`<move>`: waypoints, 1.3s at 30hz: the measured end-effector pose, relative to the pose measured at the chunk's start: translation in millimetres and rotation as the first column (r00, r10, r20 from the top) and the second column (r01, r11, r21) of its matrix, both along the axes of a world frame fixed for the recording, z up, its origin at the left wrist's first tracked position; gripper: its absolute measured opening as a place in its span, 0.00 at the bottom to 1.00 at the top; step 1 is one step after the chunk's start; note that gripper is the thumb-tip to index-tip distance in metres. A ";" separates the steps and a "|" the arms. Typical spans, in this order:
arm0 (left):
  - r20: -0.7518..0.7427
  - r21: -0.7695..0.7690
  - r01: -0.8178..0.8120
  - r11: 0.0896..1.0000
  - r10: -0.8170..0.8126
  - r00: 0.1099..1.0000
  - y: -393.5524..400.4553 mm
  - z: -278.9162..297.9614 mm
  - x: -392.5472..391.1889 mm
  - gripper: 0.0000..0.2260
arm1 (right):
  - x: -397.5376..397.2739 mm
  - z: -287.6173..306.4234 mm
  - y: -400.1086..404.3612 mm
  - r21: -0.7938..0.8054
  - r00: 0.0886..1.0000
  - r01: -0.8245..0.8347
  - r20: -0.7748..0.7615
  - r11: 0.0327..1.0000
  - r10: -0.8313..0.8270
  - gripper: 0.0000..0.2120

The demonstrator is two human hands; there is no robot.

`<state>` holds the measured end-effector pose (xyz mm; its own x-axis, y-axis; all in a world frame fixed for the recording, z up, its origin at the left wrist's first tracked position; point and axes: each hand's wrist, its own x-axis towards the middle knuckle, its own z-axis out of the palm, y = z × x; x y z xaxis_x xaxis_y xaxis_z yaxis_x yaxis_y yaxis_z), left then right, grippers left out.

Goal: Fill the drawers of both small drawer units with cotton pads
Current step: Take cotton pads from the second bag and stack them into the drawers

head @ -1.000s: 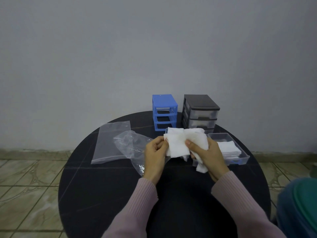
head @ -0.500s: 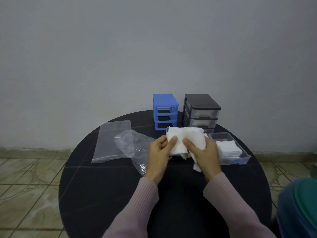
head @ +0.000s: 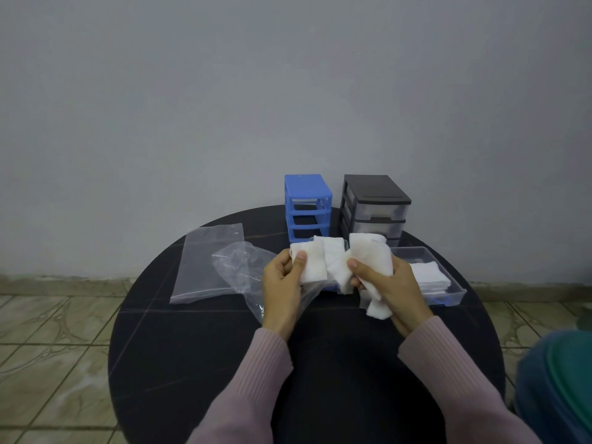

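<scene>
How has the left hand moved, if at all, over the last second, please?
Yes. The left hand, pinching cotton pads, has drawn leftward away from the right hand, judged against the blue drawer unit, splitting the bundle.

Dim, even, bluish light; soft shadows, slight blur, wide-angle bending at edges.

No legible txt, labels, brands or nos. on anything in view.

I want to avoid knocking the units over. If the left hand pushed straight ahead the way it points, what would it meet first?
Probably the blue drawer unit, which stands just beyond the left hand and the cotton pads it pinches; depth is hard to judge.
</scene>
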<state>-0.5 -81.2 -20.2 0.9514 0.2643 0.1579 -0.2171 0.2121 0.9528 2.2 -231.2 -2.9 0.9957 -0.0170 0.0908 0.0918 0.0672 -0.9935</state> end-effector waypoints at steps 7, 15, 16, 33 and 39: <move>0.026 0.130 0.110 0.985 -0.114 0.993 -3.2 -2.2 -2.6 0.05 | -2.0 12.6 0.7 -0.268 0.968 -0.199 0.094 0.943 0.231 0.08; -0.005 0.168 0.251 0.953 -0.253 0.967 -5.8 -0.2 -4.5 0.08 | 4.3 19.2 7.3 -0.459 0.965 -0.103 0.170 0.882 0.201 0.13; -0.006 0.166 0.252 0.953 -0.255 0.967 -5.5 -0.5 -4.5 0.09 | 4.0 20.0 8.5 -0.471 0.964 -0.081 0.186 0.878 0.189 0.13; -0.010 0.076 0.342 0.937 -0.342 0.940 -5.7 4.8 -7.1 0.09 | 3.7 22.2 4.7 -0.520 0.954 0.050 0.278 0.853 0.114 0.17; 0.008 0.106 0.385 0.917 -0.387 0.922 -4.9 4.1 -6.9 0.07 | 9.1 18.3 -0.6 -0.476 0.971 0.023 0.220 0.879 0.095 0.18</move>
<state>-7.4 -86.1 -16.1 0.9710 -0.1411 0.1928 -0.1648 0.1888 0.9681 11.3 -231.8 15.4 0.9446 0.1217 0.3049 0.3278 -0.3965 -0.8575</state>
